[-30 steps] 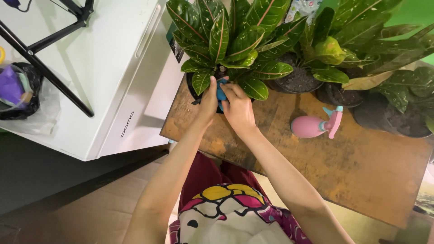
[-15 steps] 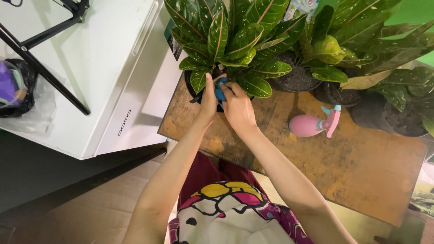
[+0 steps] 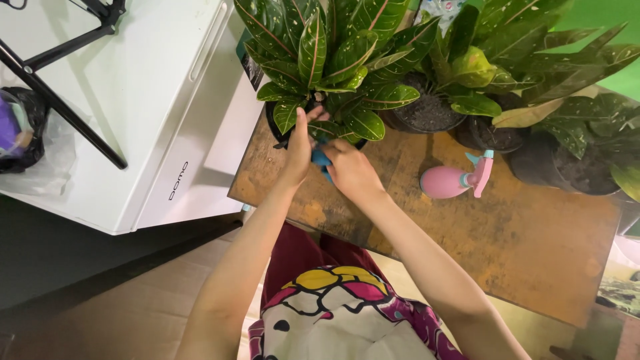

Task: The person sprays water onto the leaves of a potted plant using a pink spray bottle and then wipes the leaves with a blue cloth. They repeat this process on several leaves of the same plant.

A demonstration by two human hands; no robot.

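Hands meet at the near edge of a black potted plant with red-veined green leaves (image 3: 320,60): left hand (image 3: 298,150) and right hand (image 3: 350,170) both grasp a small blue cloth (image 3: 321,159) above the rusty-brown worktop (image 3: 520,227).

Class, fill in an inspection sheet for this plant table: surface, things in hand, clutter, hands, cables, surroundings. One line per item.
Surface: worn brown wooden table.
Things in hand: blue cloth held against a low leaf of the potted plant.
Clutter: pink spray bottle lying on its side; further potted plants behind.
Hands: left hand and right hand both at the cloth.
Cables: nothing seen.
Surroundings: white appliance, black stand legs, bagged bin.
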